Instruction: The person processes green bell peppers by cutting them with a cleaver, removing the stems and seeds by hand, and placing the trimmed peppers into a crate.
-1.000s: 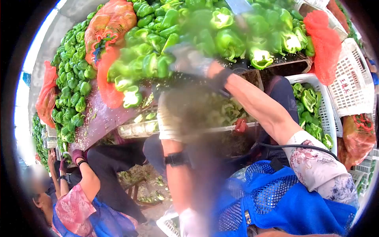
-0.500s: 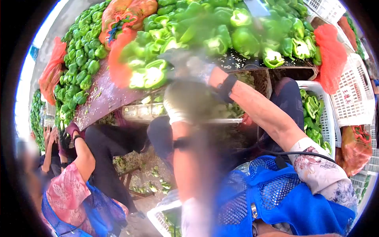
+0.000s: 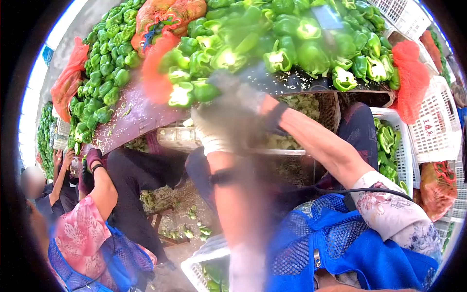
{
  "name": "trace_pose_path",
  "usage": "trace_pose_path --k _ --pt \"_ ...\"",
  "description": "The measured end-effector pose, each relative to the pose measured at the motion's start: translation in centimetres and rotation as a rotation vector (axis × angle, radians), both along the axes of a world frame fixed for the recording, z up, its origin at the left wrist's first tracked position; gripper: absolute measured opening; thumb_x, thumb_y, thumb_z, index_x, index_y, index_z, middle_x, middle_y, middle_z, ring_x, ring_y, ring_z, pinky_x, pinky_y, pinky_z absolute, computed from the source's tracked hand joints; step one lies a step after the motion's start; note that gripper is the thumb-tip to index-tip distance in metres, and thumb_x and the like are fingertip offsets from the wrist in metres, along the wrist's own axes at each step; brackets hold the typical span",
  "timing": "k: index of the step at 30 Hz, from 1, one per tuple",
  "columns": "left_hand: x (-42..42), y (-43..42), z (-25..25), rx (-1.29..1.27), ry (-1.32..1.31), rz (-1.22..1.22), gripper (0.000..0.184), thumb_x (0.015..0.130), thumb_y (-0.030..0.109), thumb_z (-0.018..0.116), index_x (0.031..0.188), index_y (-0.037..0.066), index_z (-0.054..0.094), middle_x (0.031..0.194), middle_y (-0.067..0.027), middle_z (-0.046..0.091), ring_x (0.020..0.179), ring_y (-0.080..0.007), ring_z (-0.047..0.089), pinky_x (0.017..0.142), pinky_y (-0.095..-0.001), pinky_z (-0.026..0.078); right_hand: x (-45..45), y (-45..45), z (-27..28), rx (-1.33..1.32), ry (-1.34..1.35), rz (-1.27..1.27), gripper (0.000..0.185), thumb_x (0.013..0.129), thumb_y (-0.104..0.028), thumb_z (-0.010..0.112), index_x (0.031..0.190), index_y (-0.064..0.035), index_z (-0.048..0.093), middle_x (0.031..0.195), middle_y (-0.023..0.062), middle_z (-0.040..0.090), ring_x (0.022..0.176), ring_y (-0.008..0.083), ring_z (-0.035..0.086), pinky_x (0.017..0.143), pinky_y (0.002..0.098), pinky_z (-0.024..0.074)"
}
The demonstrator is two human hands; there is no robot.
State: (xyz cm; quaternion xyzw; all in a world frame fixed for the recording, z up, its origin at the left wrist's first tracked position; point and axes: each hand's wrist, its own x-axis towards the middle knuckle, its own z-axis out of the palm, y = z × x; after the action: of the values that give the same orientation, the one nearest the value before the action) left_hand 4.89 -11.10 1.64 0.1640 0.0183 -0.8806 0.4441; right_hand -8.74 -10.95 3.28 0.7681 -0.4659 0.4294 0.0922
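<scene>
My left hand (image 3: 212,131), in a pale glove, is in front of the table edge near the middle of the view. My right hand (image 3: 241,97), in a greyish glove, is close above it, by the edge. A grey smear on the view covers the fingers of both, so whether they hold anything is hidden. Just left of my right hand lies a green bell pepper (image 3: 206,91), beside a cut pepper (image 3: 181,95) with its pale inside showing. Behind them is a heap of whole and cut green bell peppers (image 3: 287,46) on the dark table (image 3: 316,83).
Red mesh bags stand at the left (image 3: 70,82) and right (image 3: 411,78). A white crate (image 3: 407,151) of peppers is by my right knee; another white crate (image 3: 194,266) is below my left arm. A co-worker's gloved hand (image 3: 94,158) is at the far left, near more peppers.
The view has shifted slightly, moving the heap down and right. My left hand has moved a little up and left. Beside my hands, a pepper now shows green skin where a cut face showed before.
</scene>
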Motion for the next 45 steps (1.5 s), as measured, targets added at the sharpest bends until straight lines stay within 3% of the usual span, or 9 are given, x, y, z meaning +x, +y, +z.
trace_pose_path --k 2,9,20,27,30,33,34,37,45 --pt "0.3 0.9 0.9 0.021 0.191 -0.005 0.052 0.09 0.049 0.054 0.124 0.009 0.052 0.118 -0.0097 0.057 0.107 -0.0241 0.055 0.09 -0.042 0.048 -2.7 -0.3 -4.6 -0.291 0.699 -0.302 0.036 0.086 -0.018 0.058 0.12 -0.0043 0.059 0.116 0.0194 0.057 0.116 0.0317 0.051 0.097 0.041 0.0428" --pt "-2.6 6.7 6.8 -0.413 -0.14 0.095 0.046 0.091 0.046 0.056 0.12 0.01 0.056 0.11 -0.0077 0.061 0.099 -0.021 0.061 0.084 -0.0379 0.053 -2.4 9.6 4.4 0.42 -0.194 -0.119 0.056 0.088 -0.042 0.062 0.129 -0.004 0.054 0.131 0.0191 0.055 0.124 0.0299 0.051 0.101 0.0372 0.0449" --pt "-5.5 10.3 7.9 -0.513 -0.444 0.068 0.049 0.091 0.037 0.057 0.13 0.009 0.052 0.112 -0.0056 0.06 0.095 -0.0164 0.06 0.081 -0.0303 0.052 -0.7 11.4 0.1 0.164 0.117 -0.595 0.034 0.093 -0.025 0.052 0.117 -0.003 0.058 0.1 0.0165 0.064 0.089 0.0303 0.064 0.071 0.0403 0.0539" --pt "-6.7 9.5 4.3 -0.681 -0.608 0.054 0.05 0.089 0.039 0.057 0.131 0.01 0.052 0.112 -0.0067 0.06 0.097 -0.017 0.061 0.077 -0.0284 0.053 -5.9 13.2 -1.3 0.211 -0.425 0.01 0.033 0.085 -0.006 0.06 0.118 -0.0059 0.061 0.109 0.0115 0.066 0.107 0.0203 0.06 0.085 0.03 0.0512" --pt "-6.7 9.3 3.7 -0.739 -0.593 0.052 0.051 0.089 0.038 0.056 0.131 0.01 0.053 0.116 -0.0094 0.06 0.106 -0.0205 0.059 0.083 -0.0345 0.054 -9.0 13.1 -0.3 0.01 0.283 -0.284 0.029 0.086 -0.001 0.056 0.113 -0.005 0.065 0.109 0.0123 0.066 0.102 0.0217 0.062 0.085 0.0307 0.0525" --pt "-6.6 9.1 4.3 -0.581 -0.403 -0.023 0.052 0.089 0.039 0.055 0.132 0.009 0.053 0.121 -0.0114 0.06 0.111 -0.0238 0.058 0.089 -0.0403 0.053 -11.2 16.0 2.6 0.007 -0.154 -0.163 0.027 0.086 -0.004 0.058 0.112 -0.0049 0.067 0.107 0.0115 0.067 0.097 0.0208 0.065 0.083 0.0304 0.0539" --pt "-6.0 8.7 3.9 -0.575 -0.371 -0.03 0.053 0.089 0.039 0.054 0.132 0.008 0.053 0.121 -0.0115 0.06 0.111 -0.0245 0.058 0.091 -0.0412 0.052 -11.6 16.8 3.7 0.361 -0.993 0.045 0.031 0.084 -0.009 0.062 0.114 -0.0048 0.066 0.107 0.0121 0.068 0.091 0.0218 0.067 0.08 0.0317 0.0551" --pt "-5.5 8.5 3.8 -0.71 -0.458 -0.011 0.067 0.081 0.042 0.064 0.136 0.007 0.048 0.125 -0.0099 0.055 0.113 -0.025 0.053 0.099 -0.0411 0.044 -13.4 16.0 4.3 0.306 0.159 -0.487 0.032 0.086 -0.017 0.064 0.115 -0.0052 0.065 0.106 0.0118 0.068 0.086 0.0219 0.068 0.079 0.0295 0.0547" --pt "-6.2 9.5 3.7 -1.073 -0.663 -0.176 0.075 0.08 0.043 0.066 0.137 -0.001 0.045 0.131 -0.0161 0.053 0.122 -0.0246 0.049 0.105 -0.0354 0.039 -8.7 16.2 -0.7 0.519 -0.299 0.107 0.025 0.084 -0.019 0.063 0.104 -0.0046 0.066 0.102 0.0136 0.067 0.098 0.0264 0.064 0.081 0.0354 0.0511"
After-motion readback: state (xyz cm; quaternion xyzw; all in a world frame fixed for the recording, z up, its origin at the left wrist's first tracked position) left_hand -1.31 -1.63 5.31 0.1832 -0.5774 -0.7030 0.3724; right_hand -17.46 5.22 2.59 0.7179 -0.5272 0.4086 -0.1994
